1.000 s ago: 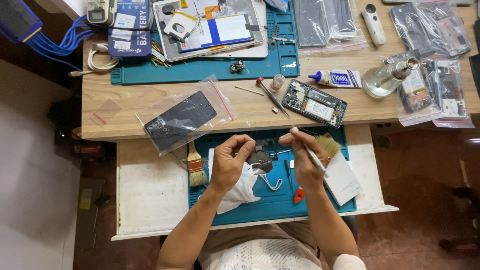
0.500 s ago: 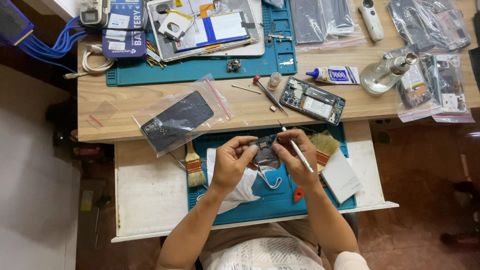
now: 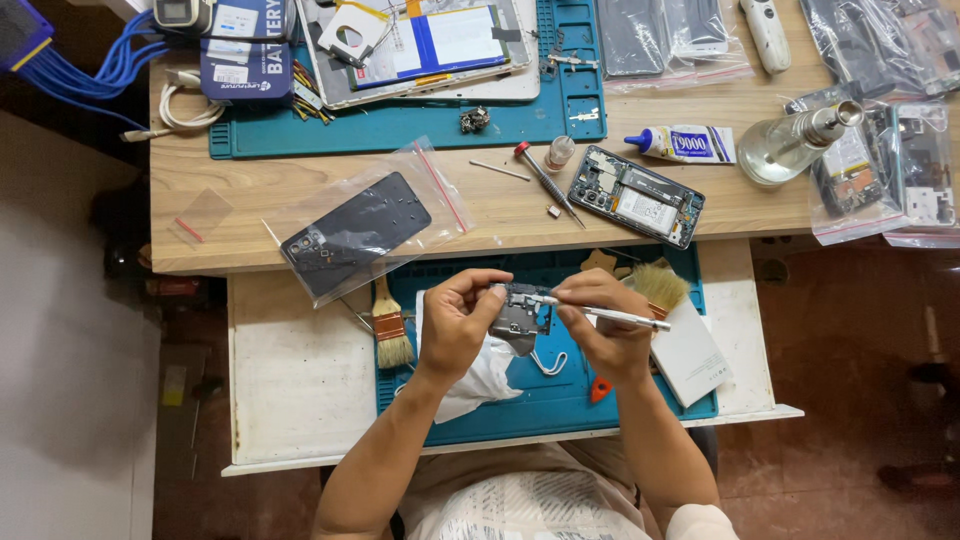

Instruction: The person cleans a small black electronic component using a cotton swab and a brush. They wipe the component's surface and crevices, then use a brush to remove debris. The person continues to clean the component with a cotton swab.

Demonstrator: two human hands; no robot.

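My left hand (image 3: 457, 322) grips a small dark phone circuit board (image 3: 516, 314) by its left edge, holding it above the blue work mat (image 3: 560, 400). My right hand (image 3: 600, 325) holds a slim silver tool (image 3: 612, 315) like a pen, with its tip resting on the board's upper right part. Both hands hover over the pull-out shelf. A white cloth (image 3: 480, 375) lies under my left wrist.
An opened phone body (image 3: 637, 197), a screwdriver (image 3: 545, 180), a glue tube (image 3: 682, 144) and a glass bottle (image 3: 790, 150) lie on the wooden desk. A bagged dark back cover (image 3: 355, 233) sits at left. Two brushes (image 3: 390, 325) (image 3: 658, 287) and a white box (image 3: 690, 360) flank my hands.
My right hand lowered the silver tool from upright to nearly level, bringing its tip onto the board. The camera view shifted slightly.
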